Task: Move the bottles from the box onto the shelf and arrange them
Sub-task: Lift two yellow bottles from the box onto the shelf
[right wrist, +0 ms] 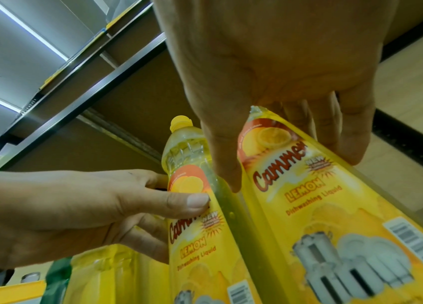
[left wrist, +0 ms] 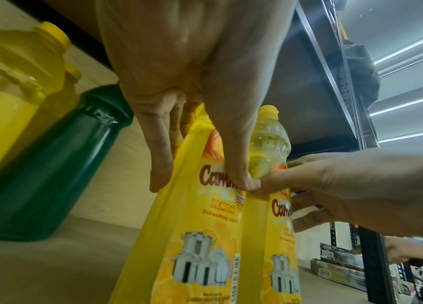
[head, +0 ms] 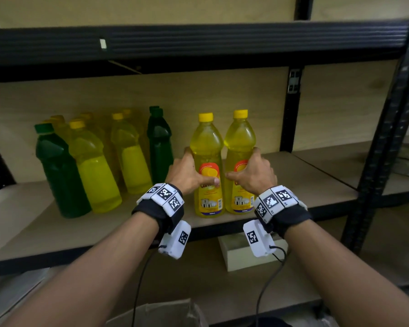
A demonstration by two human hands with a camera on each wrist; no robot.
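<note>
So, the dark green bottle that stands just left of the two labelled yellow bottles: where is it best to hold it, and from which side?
Probably at the straight body below the shoulder, coming from the front. The green bottle stands upright, other bottles crowd its left, and the left hand is close on its right.

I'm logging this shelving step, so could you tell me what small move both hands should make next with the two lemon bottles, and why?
Probably let go. The left hand grips the left lemon bottle and the right hand grips the right lemon bottle; both stand upright, side by side on the shelf, labels forward.
</note>
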